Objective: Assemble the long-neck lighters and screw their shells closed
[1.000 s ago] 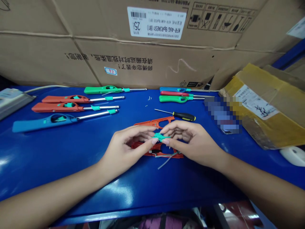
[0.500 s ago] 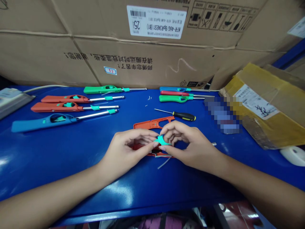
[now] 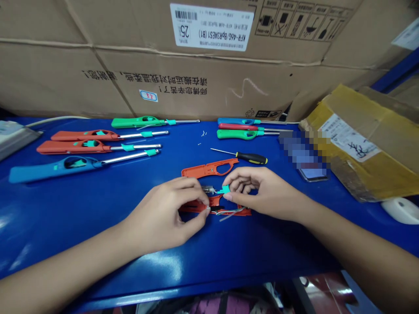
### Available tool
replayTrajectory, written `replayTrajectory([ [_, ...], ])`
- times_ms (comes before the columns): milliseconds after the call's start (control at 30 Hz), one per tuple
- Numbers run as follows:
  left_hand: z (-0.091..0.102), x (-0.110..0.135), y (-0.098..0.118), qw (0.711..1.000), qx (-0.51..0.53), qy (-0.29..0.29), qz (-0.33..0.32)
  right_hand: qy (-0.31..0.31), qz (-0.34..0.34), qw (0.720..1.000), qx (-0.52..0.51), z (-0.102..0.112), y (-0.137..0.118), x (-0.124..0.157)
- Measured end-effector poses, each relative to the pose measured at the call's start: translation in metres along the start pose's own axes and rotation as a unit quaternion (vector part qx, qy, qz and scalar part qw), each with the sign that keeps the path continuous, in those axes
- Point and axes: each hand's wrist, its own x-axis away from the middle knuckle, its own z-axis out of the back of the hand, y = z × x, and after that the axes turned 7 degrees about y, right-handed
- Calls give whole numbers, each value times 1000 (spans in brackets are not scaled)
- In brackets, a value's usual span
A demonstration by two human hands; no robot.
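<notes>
An opened orange lighter body with loose wires lies on the blue table in front of me. Its separate orange cover half rests just behind. My left hand is curled, with its fingertips pinching the left end of the opened body. My right hand pinches a small teal plastic piece between thumb and forefinger, right above the body.
Several long-nosed lighters lie in a row at the left, three more at the back centre. A black-handled screwdriver lies behind the cover half. Cardboard boxes wall the back; a yellow-taped parcel and a phone sit right.
Both hands held the teal piece together. Now my left hand has let go and dropped onto the orange body, while my right hand alone keeps the teal piece.
</notes>
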Motion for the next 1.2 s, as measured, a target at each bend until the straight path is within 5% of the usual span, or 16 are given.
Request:
replayTrajectory([
  [233,-11,2,-1,999,-25,-23,-37,-18,7,999,25,3,1,0],
  [767,-12,6,1,999,-15,32,-15,-49,88,989,112,5,-6,8],
  [1200,-19,6,7,998,-53,0,-46,-32,30,998,34,-1,0,5],
])
